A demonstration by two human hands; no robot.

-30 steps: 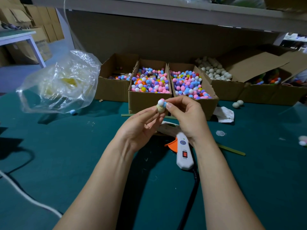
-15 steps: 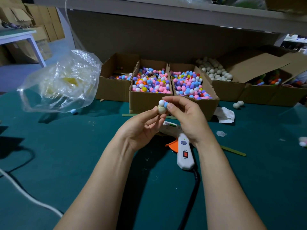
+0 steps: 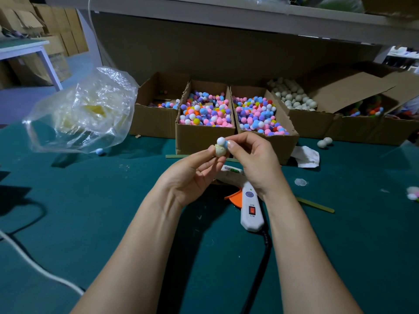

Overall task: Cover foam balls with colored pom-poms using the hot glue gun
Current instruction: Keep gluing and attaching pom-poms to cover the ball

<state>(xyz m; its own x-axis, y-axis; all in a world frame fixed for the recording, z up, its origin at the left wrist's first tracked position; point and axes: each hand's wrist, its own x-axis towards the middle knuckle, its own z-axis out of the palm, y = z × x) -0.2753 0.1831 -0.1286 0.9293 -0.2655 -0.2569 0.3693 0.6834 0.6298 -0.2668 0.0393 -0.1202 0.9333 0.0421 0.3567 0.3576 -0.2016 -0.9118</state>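
A cream foam ball (image 3: 220,151) is pinched at fingertip height by my left hand (image 3: 195,175). A white pom-pom (image 3: 220,140) sits on top of the ball with a blue one beside it. My right hand (image 3: 251,159) pinches those pom-poms against the ball with thumb and forefinger. Below my hands the white hot glue gun (image 3: 251,207), with an orange trigger, lies on the green table (image 3: 90,211), its black cord running toward me. Two cardboard boxes of mixed colored pom-poms (image 3: 205,112) (image 3: 257,115) stand just behind my hands.
A box of white foam balls (image 3: 292,96) stands at the back right, with two loose balls (image 3: 324,142) on the table. A crumpled clear plastic bag (image 3: 84,112) lies at left. A white cable (image 3: 34,266) crosses the near left. A thin green stick (image 3: 316,205) lies at right.
Both hands have shifted the ball slightly; my right fingers have slid from the side toward the top pom-poms. The glue gun has not moved.
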